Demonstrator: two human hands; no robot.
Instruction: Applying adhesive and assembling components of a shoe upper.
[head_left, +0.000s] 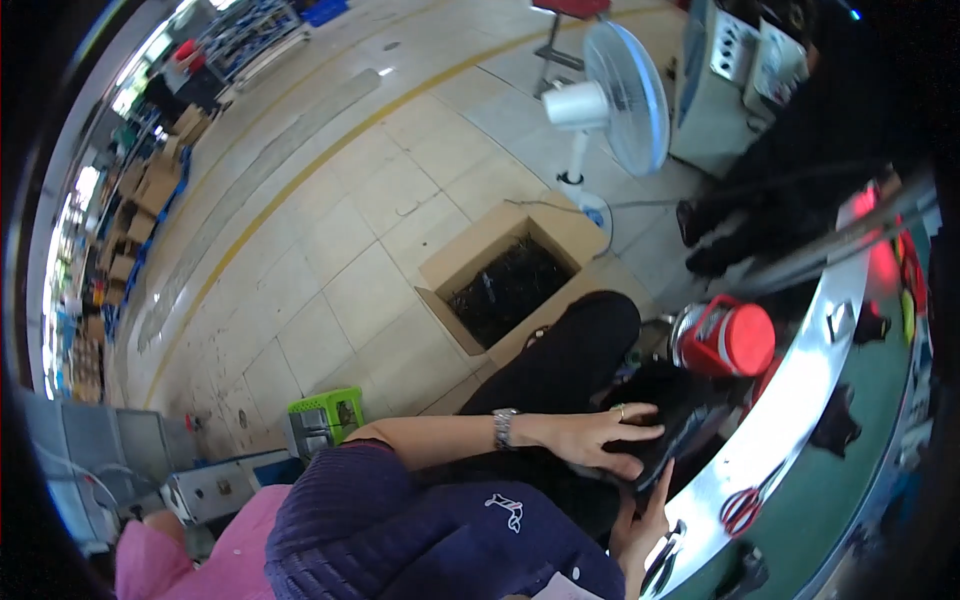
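Note:
My left hand (pixel 598 438), with a wristwatch and a ring, lies across a flat black pouch-like piece (pixel 688 412) on my lap, fingers pressing on its top. From the lower edge, my right hand (pixel 645 522) holds the near edge of the same black piece. Part of the piece is hidden under my left hand. Just to its right runs the shiny metal rim (pixel 800 400) of a green conveyor belt (pixel 860 470).
Red-handled scissors (pixel 740 506) lie on the metal rim. A red-lidded container (pixel 735 340) stands beyond the black piece. On the tiled floor are an open cardboard box (pixel 455 268) of black pieces, a standing fan (pixel 615 100) and a green crate (pixel 325 418). A person in black (pixel 790 180) is at the upper right.

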